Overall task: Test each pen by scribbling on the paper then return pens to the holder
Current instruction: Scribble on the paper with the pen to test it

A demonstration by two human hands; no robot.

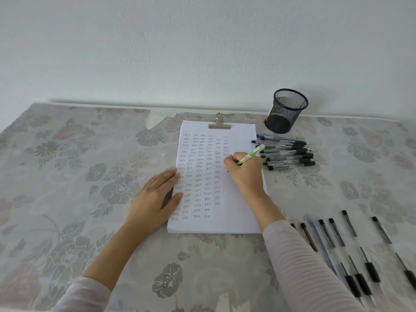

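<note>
A stack of white paper [238, 206] under a metal clip [219, 124] lies in the middle of the table, covered with rows of small handwritten words. My right hand [244, 171] grips a green pen [250, 155], its tip down on the paper's right side. My left hand [157, 197] rests flat on the paper's left edge with straight fingers. A black mesh pen holder [285, 112] leans tilted at the back right against the wall. Several dark pens [289, 153] lie piled beside the paper, below the holder.
Another row of several pens [351, 248] lies spread out at the front right, partly behind my right sleeve. A flowered cloth [78, 176] covers the table. A pale wall [202, 52] runs along the table's far edge.
</note>
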